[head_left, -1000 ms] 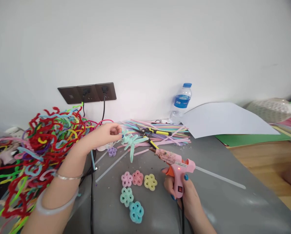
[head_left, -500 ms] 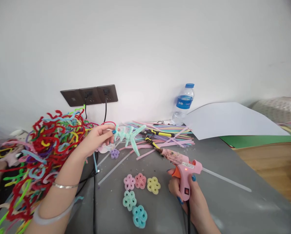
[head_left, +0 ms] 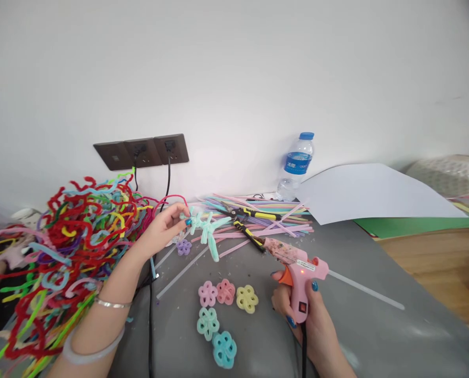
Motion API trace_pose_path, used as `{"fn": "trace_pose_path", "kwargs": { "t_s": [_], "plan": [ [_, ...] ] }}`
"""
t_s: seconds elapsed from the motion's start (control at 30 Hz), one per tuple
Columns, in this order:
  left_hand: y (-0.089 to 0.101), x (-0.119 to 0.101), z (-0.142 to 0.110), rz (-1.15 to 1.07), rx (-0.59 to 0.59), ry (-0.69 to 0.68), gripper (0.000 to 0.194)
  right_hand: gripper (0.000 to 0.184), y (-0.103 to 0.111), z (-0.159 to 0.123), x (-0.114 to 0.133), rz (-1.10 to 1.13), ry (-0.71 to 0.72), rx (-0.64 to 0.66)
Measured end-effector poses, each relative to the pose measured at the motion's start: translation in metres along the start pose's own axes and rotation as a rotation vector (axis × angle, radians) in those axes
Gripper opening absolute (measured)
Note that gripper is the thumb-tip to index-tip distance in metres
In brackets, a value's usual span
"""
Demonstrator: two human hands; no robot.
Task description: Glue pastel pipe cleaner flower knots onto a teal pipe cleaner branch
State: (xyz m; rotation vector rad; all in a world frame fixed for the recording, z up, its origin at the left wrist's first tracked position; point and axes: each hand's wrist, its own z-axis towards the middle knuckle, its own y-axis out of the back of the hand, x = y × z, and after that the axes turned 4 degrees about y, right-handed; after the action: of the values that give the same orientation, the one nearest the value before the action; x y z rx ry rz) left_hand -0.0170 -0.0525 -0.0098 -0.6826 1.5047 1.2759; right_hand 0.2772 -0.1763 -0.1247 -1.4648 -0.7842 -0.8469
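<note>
My left hand [head_left: 170, 224] pinches one end of a mint-green pipe-cleaner piece [head_left: 209, 231] with several fuzzy arms, held above the table. Wrapped around the handle of a pink hot glue gun [head_left: 293, 273] is my right hand [head_left: 307, 304]; the gun's nozzle points left, its small light glows orange, and a glue stick [head_left: 366, 289] juts from its back. Between my hands lie flat pipe-cleaner flowers: pink [head_left: 208, 293], coral [head_left: 225, 291], yellow [head_left: 247, 298], mint [head_left: 208, 323] and blue [head_left: 224, 349]. A purple flower [head_left: 183, 247] sits below my left hand.
A tangled heap of pipe cleaners [head_left: 88, 231] fills the left side. Yellow-black pliers [head_left: 258, 214] rest on straight pipe cleaners [head_left: 293, 227] by the wall. A water bottle [head_left: 297, 163], white sheet [head_left: 376, 191] and green sheet [head_left: 392, 227] stand rightward. A black cord [head_left: 151, 325] crosses the table.
My left hand has drawn back leftward with the mint piece, which has turned in its fingers. My right hand with the glue gun has shifted slightly right in view.
</note>
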Motion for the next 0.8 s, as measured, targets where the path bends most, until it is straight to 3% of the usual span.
{"fn": "trace_pose_path", "kwargs": {
  "t_s": [0.13, 0.37, 0.8],
  "plan": [
    [-0.003, 0.008, 0.003, -0.108, 0.044, 0.096, 0.040, 0.065, 0.000, -0.001, 0.001, -0.013, 0.002, 0.002],
    [-0.020, 0.022, 0.011, -0.077, 0.172, 0.242, 0.034, 0.062, 0.002, -0.001, -0.001, 0.000, 0.019, 0.007],
    [-0.027, 0.039, 0.026, -0.063, 0.224, 0.253, 0.043, 0.060, 0.002, -0.002, -0.001, -0.023, 0.036, -0.013]
  ]
}}
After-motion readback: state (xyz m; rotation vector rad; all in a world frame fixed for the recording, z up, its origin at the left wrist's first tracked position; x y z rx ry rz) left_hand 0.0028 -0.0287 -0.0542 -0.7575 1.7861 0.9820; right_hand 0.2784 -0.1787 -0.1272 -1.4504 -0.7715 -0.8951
